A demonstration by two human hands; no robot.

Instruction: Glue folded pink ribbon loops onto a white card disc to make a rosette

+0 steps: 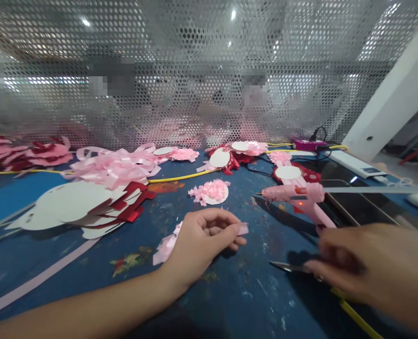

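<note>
The left hand (206, 236) pinches a short ribbon piece (243, 229) between thumb and fingertips, with a pink frilled piece (164, 248) partly hidden behind its wrist and a frilled disc (214, 192) just beyond. The right hand (374, 263) is blurred with curled fingers, by the pink glue gun (293, 192) and over a pointed metal blade (280, 266); whether it grips either, I cannot tell. White cutouts (71, 202) with red strips lie to the left on the surface (237, 292), and a yellow cable (180, 178) crosses behind the frilled disc.
</note>
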